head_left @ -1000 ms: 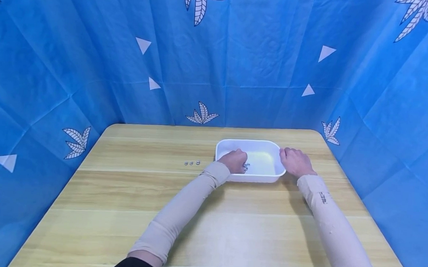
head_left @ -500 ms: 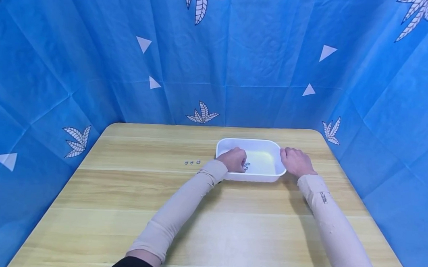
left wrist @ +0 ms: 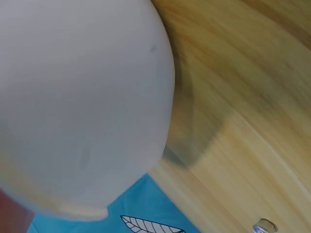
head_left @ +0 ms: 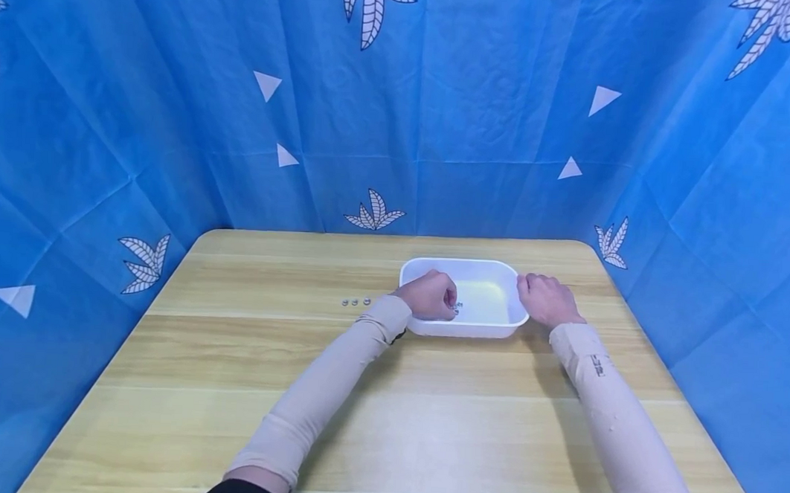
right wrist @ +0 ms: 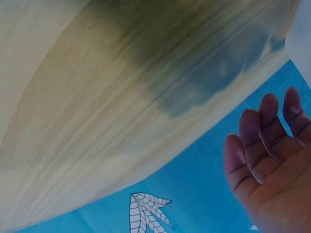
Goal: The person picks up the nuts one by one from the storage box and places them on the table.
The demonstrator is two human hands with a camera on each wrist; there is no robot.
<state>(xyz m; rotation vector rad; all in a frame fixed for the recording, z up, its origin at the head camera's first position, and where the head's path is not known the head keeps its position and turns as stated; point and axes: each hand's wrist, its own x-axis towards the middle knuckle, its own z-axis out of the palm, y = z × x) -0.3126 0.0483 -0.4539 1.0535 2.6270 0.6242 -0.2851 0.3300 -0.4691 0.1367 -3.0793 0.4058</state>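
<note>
In the head view, the left hand reached inside the white tray, fingers curled narrow beside small metal pieces; whether it pinched one could not be told. Three more pieces lay left of the tray; all seemed light, hard and slippery, best nipped by their sides. The right hand was at the tray's right rim, a sound place to hold something apparently light and stiff. The left wrist view cut off a piece outside the tray; the right wrist view showed loosely bent fingers near the tray, thumb unseen, grip unclear.
</note>
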